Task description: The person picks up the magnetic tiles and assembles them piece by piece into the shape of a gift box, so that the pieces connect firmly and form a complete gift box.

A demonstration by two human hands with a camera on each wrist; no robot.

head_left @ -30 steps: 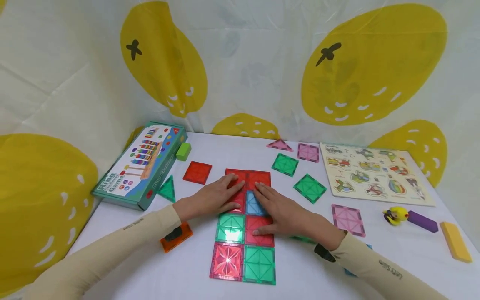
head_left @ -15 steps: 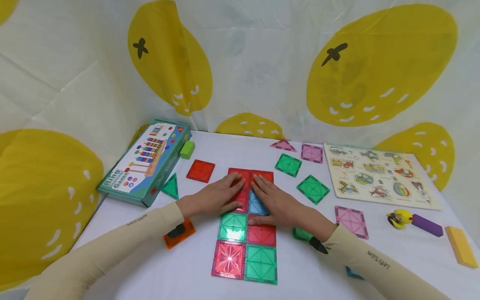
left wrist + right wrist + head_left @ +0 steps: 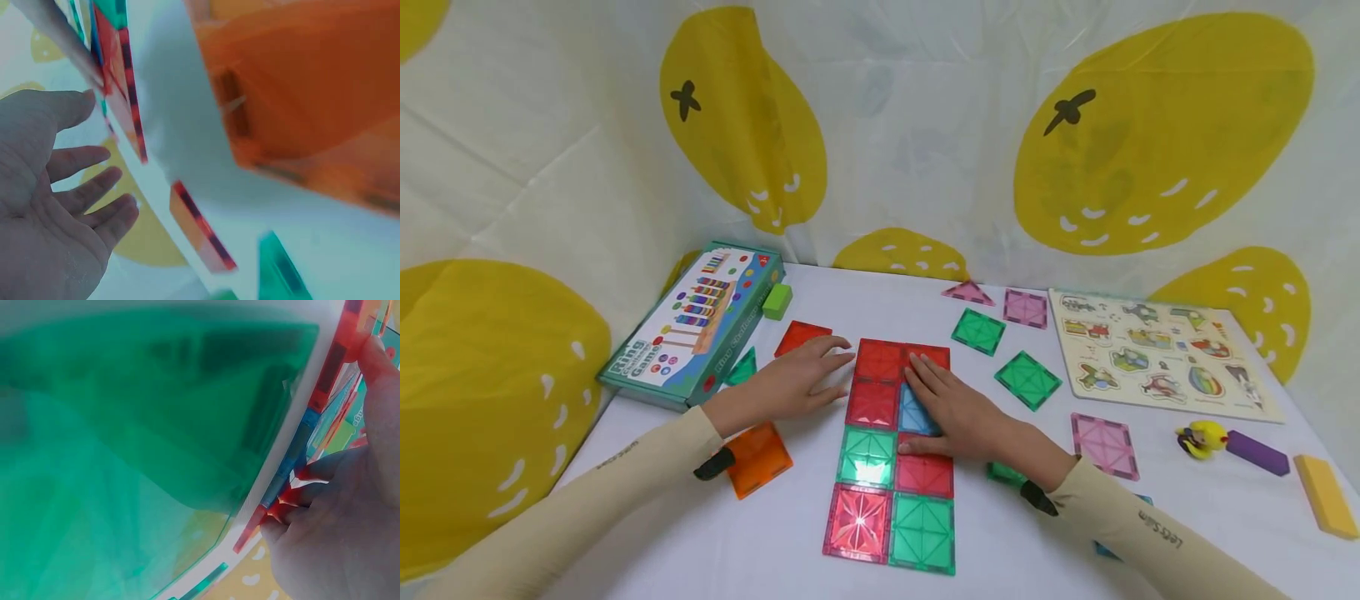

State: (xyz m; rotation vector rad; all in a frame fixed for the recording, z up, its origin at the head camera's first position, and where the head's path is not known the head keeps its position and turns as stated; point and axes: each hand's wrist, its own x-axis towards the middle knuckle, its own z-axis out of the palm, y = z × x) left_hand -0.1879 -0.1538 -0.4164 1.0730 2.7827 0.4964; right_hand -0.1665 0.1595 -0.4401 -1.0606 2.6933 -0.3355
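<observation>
Translucent square magnetic tiles lie joined flat in two columns in the head view: red (image 3: 880, 360), green (image 3: 867, 454) and a blue tile (image 3: 913, 414) among them. My right hand (image 3: 962, 410) rests on the right column, its fingers straight across the upper red and blue tiles and its thumb on the red tile (image 3: 925, 477) below. Part of the blue tile is hidden under it. My left hand (image 3: 790, 379) hovers just left of the columns, fingers loosely spread. Nothing is between its fingers, as the left wrist view shows the hand (image 3: 56, 187) with a bare palm.
Loose tiles surround the columns: orange (image 3: 760, 460), red (image 3: 800, 335), green (image 3: 1028, 380) and pink (image 3: 1105, 446). A game box (image 3: 692, 325) and green block (image 3: 777, 302) stand back left. At right lie a puzzle board (image 3: 1161, 354), small figure (image 3: 1201, 438), purple block (image 3: 1257, 452) and yellow block (image 3: 1326, 496).
My left hand has lifted off the left column and moved left, uncovering its upper red tiles. My right hand has stayed on the right column, with its thumb slightly shifted.
</observation>
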